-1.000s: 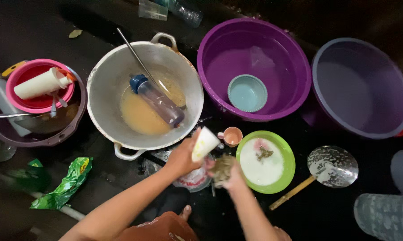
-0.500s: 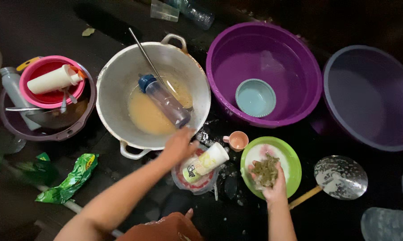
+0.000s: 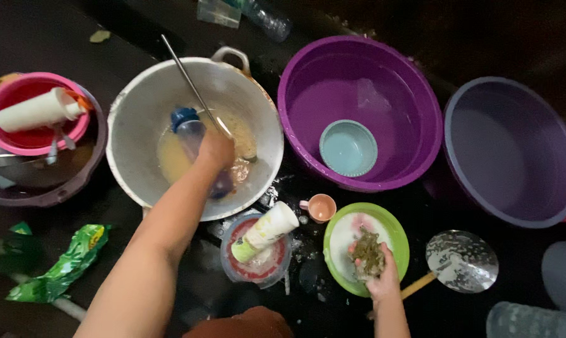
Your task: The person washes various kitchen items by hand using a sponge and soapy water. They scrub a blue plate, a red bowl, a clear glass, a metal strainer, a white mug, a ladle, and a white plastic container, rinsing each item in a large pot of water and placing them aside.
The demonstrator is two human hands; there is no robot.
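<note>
Left hand (image 3: 217, 150) closed on clear plastic bottle with blue cap (image 3: 192, 134), apparently gripped, inside large aluminium pot (image 3: 139, 106). Right hand (image 3: 377, 269) clamped on greenish scouring pad (image 3: 367, 250) over green-rimmed plate (image 3: 395, 235).

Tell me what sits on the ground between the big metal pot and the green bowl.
In the head view, between the metal pot and the green bowl stands a small pink cup, and a white cup lies tilted on a shallow red-lined dish.
</note>
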